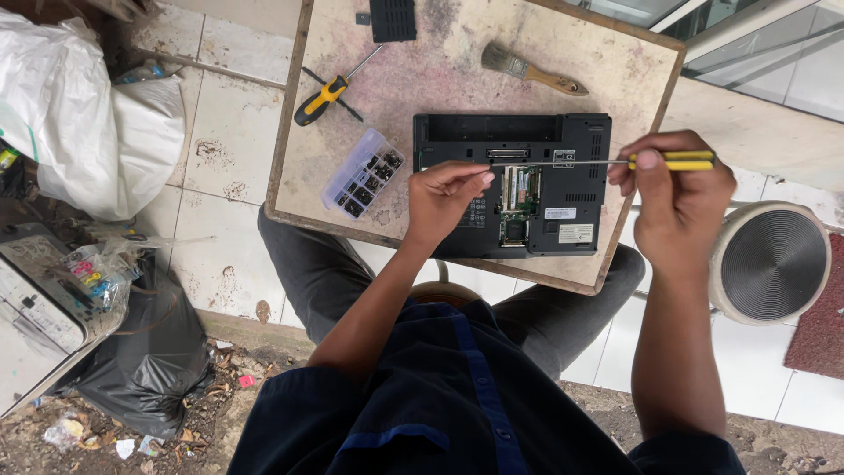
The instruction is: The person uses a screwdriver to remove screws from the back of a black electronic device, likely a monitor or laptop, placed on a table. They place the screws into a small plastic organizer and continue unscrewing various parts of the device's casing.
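Observation:
A black laptop [571, 189] lies upside down on a small wooden table [457, 79], with a cover off and a green circuit board [519, 207] showing. My right hand [677, 198] grips the yellow handle of a long screwdriver [563, 162], held level above the laptop with its tip pointing left. My left hand [444, 198] rests over the laptop's left part, fingers pinched close to the screwdriver's tip. Whether it holds a screw is too small to tell.
On the table lie a second yellow-and-black screwdriver [327, 95], a clear compartment box [362, 173] of small parts, a paintbrush [532, 70] and a black panel [392, 19]. A white bag [79, 114] and black bag [145, 352] sit left; a round fan [772, 262] right.

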